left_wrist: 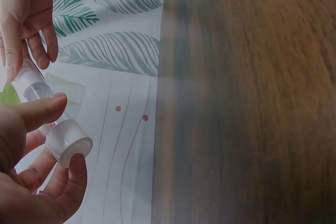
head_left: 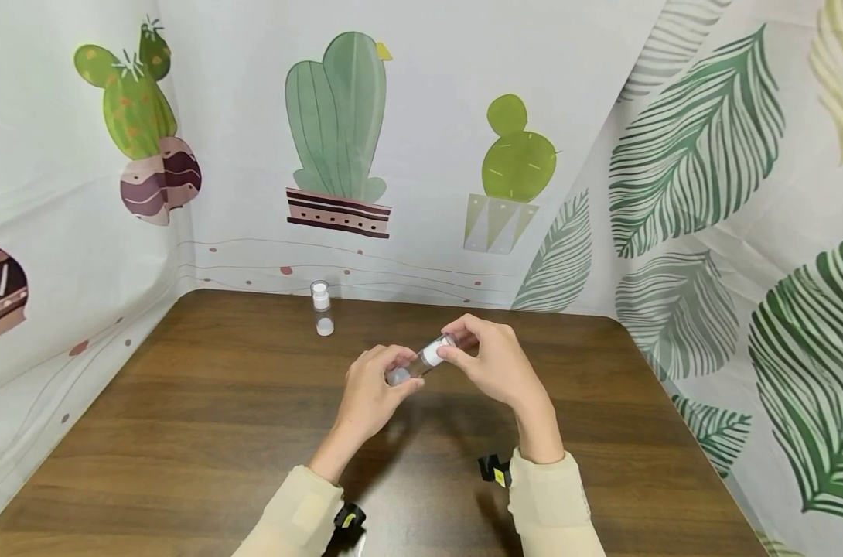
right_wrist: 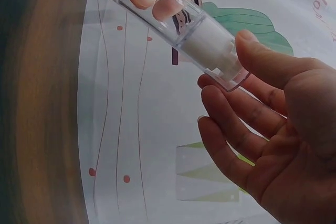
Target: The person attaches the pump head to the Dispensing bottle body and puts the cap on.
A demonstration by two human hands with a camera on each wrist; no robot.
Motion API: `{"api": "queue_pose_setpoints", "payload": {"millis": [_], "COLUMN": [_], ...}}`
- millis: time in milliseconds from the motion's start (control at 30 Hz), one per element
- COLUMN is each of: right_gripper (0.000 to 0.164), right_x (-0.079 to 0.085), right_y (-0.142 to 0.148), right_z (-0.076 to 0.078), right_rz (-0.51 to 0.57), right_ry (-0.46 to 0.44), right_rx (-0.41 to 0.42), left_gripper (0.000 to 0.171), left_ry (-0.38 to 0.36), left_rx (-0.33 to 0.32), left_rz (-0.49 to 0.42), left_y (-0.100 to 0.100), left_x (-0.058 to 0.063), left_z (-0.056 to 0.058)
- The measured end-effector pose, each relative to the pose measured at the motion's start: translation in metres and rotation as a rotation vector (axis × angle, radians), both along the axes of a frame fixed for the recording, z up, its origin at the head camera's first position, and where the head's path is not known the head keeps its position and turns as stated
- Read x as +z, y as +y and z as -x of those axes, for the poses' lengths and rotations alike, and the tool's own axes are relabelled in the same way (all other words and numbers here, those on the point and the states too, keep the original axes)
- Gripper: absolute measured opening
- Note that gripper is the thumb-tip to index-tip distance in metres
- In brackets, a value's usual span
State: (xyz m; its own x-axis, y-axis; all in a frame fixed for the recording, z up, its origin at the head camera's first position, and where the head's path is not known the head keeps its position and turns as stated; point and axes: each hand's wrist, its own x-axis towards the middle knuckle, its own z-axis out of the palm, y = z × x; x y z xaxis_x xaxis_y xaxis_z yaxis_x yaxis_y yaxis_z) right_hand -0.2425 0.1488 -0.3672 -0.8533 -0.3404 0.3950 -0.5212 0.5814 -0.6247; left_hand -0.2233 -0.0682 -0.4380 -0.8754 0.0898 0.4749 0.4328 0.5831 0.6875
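Between the two hands, above the table, a clear pump bottle (head_left: 431,353) with white parts is held at a slant. The left hand (head_left: 377,385) grips its lower end, around the white base (left_wrist: 69,141). At the upper end, the right hand (head_left: 493,360) pinches the clear cap (right_wrist: 226,66) over the white pump between thumb and fingers. In the right wrist view the cap sits over the pump head. A second, similar pump bottle (head_left: 322,308) stands upright near the table's back edge, left of the hands.
The brown wooden table (head_left: 206,418) spreads out beneath both hands. A white cloth (head_left: 435,116) printed with cacti and leaves hangs behind the table and along its sides. Black wrist cameras (head_left: 494,469) sit at the sleeves.
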Motion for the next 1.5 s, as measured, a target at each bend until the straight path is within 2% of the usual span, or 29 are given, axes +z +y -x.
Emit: {"api": "queue_pose_setpoints", "payload": {"millis": [300,567,667,900,1000,1133,1500], "right_gripper": [0.023,0.022,0.03,0.062,0.066,0.066,0.063], "right_x": [-0.001,0.002,0.004,0.005,0.007,0.004,-0.009], "right_y": [-0.003,-0.001,0.0,0.006,0.016,0.032,0.061], "right_z": [0.0,-0.005,-0.008,-0.013,-0.017,-0.022,-0.024], "right_rz": [0.005,-0.033,-0.037,-0.06,-0.103,-0.147,-0.185], "right_ry": [0.0,0.022,0.012,-0.017,0.007,0.039,0.094], "right_rx": [0.03,0.044,0.042,0.031,-0.002,-0.049,-0.131], "left_gripper": [0.037,0.036,0.035,0.036,0.035,0.034,0.035], "left_ry": [-0.035,-0.056,-0.054,-0.047,-0.061,-0.079,-0.129], "left_rx": [-0.023,-0.037,-0.036,-0.034,-0.029,-0.024,-0.004], "left_rz": [-0.023,-0.025,-0.03,-0.073,-0.098,-0.123,-0.175], "left_y": [0.001,0.002,0.003,-0.003,-0.008,-0.014,-0.015], "left_x": [-0.003,-0.004,-0.003,-0.006,-0.007,-0.007,-0.004], "left_z": [-0.001,0.0,0.001,0.007,0.013,0.025,0.054]}}
